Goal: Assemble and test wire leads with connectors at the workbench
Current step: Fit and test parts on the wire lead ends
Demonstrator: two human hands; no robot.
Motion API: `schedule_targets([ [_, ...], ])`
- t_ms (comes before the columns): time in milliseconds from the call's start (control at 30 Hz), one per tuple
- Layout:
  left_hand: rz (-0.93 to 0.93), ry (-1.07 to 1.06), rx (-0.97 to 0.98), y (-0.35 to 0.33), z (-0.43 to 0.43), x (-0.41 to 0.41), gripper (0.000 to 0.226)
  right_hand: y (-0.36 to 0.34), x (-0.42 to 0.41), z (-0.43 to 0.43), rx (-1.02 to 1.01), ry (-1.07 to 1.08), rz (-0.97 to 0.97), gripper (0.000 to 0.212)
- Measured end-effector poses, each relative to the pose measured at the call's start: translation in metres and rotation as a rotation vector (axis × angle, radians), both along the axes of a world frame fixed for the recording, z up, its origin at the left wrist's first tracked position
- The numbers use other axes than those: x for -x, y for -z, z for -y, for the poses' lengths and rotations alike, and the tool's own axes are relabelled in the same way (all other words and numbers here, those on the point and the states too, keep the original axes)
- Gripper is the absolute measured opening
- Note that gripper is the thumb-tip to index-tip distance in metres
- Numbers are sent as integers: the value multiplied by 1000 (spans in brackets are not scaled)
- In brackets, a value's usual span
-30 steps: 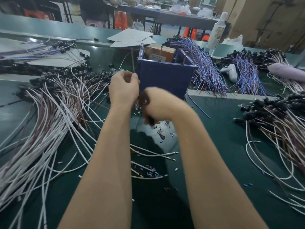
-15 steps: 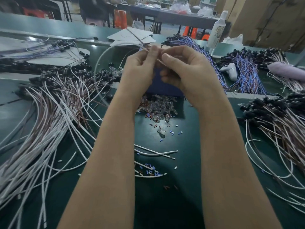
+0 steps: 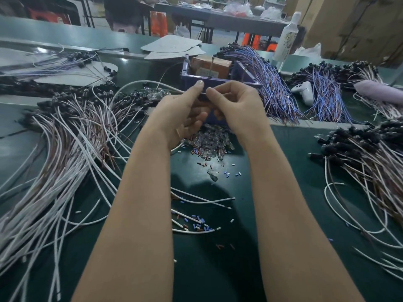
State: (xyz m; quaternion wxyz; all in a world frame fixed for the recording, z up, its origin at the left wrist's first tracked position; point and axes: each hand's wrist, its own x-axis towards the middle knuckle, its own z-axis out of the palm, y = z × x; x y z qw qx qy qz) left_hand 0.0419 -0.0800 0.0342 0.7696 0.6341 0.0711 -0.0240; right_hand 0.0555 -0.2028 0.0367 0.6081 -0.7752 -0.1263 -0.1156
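Arcing in from the left, a white wire lead is pinched by left hand and right hand together, before a blue bin, above clear connectors, with lead bundles heaped alongside

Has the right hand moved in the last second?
Yes: the right hand has risen from the foot of the blue bin to its front rim, pinching a white wire lead with the left hand.

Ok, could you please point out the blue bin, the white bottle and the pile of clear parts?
blue bin (image 3: 238, 73), head view, its right wall.
white bottle (image 3: 287, 38), head view, middle of its body.
pile of clear parts (image 3: 207, 144), head view, centre of the heap.
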Motion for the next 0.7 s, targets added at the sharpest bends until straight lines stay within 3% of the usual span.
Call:
schedule_targets([
  [200,-1,-19,198,4,3,-1,20,15,-5,-6,-24,23,-9,22],
  [467,-22,-56,281,7,6,-4,19,27,-8,-12,-165,69,-106,20],
  [600,-43,-140,172,10,-2,-4,24,22,-7,-2,62,169,-40,20],
  [700,-25,-331,244,8,-32,-6,24,16,-10,28,53,320,-7,18],
])
